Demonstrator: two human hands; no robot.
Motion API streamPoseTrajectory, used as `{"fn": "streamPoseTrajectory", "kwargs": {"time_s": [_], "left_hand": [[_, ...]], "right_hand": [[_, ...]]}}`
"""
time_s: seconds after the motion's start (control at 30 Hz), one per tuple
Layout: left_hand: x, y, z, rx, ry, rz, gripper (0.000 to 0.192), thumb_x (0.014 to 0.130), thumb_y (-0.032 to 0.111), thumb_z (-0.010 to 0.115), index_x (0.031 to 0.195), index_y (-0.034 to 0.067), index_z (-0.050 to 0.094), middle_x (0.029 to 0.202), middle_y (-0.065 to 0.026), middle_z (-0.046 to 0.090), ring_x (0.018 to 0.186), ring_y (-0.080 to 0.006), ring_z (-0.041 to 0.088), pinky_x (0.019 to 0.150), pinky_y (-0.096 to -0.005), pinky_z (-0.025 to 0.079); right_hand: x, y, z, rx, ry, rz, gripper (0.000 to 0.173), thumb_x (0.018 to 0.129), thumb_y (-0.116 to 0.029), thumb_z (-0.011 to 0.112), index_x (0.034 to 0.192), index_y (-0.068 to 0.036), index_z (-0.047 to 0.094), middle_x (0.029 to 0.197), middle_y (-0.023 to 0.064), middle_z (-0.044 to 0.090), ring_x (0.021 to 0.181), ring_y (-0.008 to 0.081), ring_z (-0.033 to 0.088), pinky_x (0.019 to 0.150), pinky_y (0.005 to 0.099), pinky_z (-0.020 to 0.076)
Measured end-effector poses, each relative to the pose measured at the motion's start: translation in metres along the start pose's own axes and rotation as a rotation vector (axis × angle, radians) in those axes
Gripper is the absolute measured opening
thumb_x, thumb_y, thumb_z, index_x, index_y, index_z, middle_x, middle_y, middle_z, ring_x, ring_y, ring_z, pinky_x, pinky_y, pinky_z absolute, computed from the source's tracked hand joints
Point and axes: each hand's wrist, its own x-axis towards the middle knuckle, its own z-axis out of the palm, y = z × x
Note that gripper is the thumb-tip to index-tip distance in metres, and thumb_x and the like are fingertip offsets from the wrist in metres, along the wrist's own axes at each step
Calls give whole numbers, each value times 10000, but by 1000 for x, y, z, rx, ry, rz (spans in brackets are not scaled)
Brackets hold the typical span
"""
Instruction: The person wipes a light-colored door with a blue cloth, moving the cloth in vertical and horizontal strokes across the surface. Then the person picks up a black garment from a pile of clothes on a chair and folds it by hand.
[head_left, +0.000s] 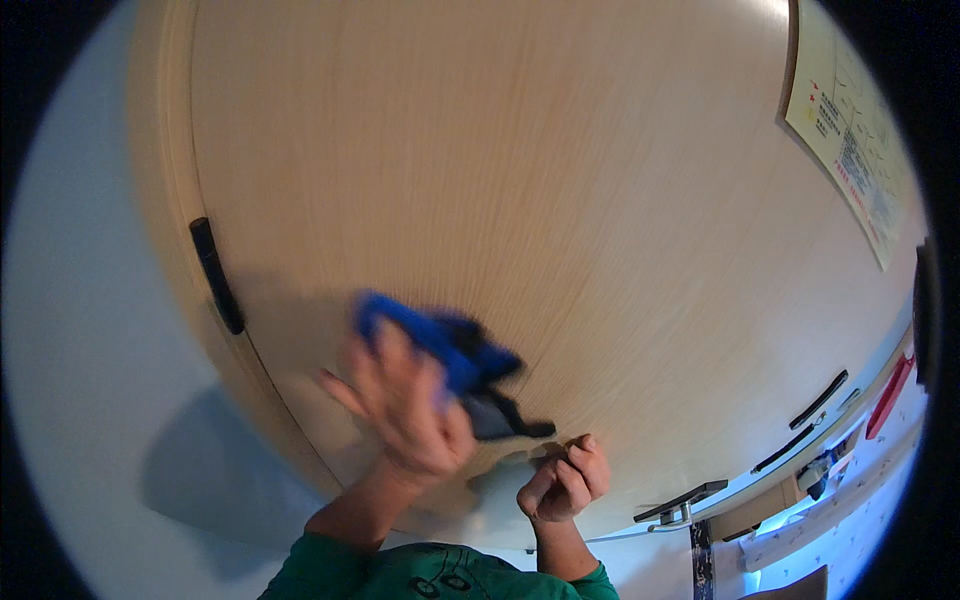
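A blue cloth (427, 330) with black parts lies against the light wood-grain door (480, 165). My left hand (409, 412), blurred, has its fingers spread over the cloth and holds it to the door. A grey flap with a black edge (517, 427) hangs from the lower side of the cloth, towards my other hand. My right hand (566, 480) is raised to the right, close to the door's surface. Its fingers are curled in, and I see nothing held in them.
A black hinge (217, 277) sits at the door's left edge, beside the wooden frame (169, 135) and pale wall (82, 300). A lever handle (679, 510) is at lower right. A printed sheet with writing (855, 142) hangs at upper right.
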Motion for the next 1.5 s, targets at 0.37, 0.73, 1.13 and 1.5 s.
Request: {"fn": "streamPoseTrajectory", "kwargs": {"time_s": [0.37,0.73,1.13,1.5], "left_hand": [[42,49,12,45,-171,375,395,945,308,554,1335,252,517,1475,-108,479,1419,-423,349,1131,-713,-34],[25,-17,-23,135,-137,72,640,860,350,541,1394,13,437,1542,-307,303,1448,-512,227,1119,-701,-6],[46,-32,-42,229,-88,-33,675,898,73,415,1510,-98,188,1556,-321,219,1449,-445,242,1197,-504,169],[86,-44,-32,270,-8,66,644,933,106,428,1520,-56,219,1575,-268,244,1450,-457,243,1194,-509,184]], "right_hand": [[3,-5,-1,-57,81,92,224,841,-12,587,1031,-121,541,1007,84,512,942,265,538,835,384,508],[11,-14,1,58,-23,108,147,803,-2,568,928,-79,570,1051,114,512,1019,308,519,896,423,456],[23,-22,3,43,-133,69,225,745,14,580,919,-130,586,999,69,539,921,270,500,835,392,433],[26,-21,6,48,-110,30,250,714,13,561,904,-145,599,928,43,559,870,248,496,774,369,417]]}}
